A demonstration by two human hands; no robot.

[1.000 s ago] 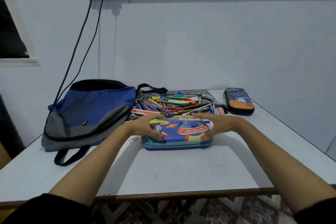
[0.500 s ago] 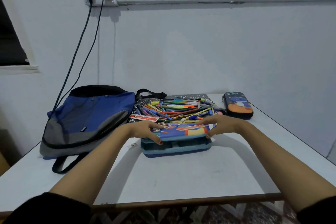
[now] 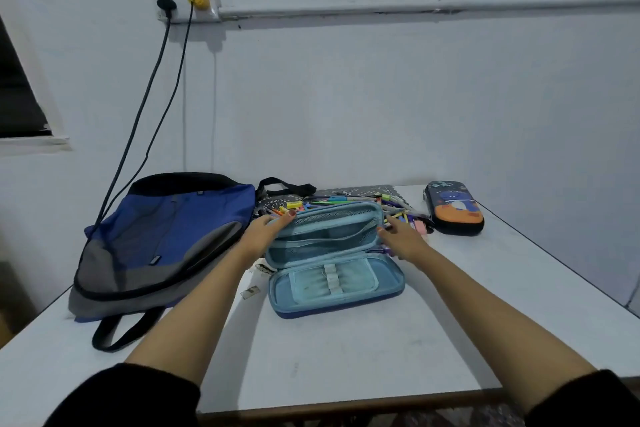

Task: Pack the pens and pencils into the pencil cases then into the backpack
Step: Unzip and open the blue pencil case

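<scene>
Centre frame: left hand (image 3: 263,234) pinches the lid of the open pencil case (image 3: 332,282), right hand (image 3: 403,241) rests open-fingered against it; the lid should lie fully back before filling.

Open light-blue pencil case (image 3: 332,282), pen-and-pencil pile (image 3: 346,200) behind, shut dark case (image 3: 453,208) right, blue backpack (image 3: 166,236) flat left.
</scene>
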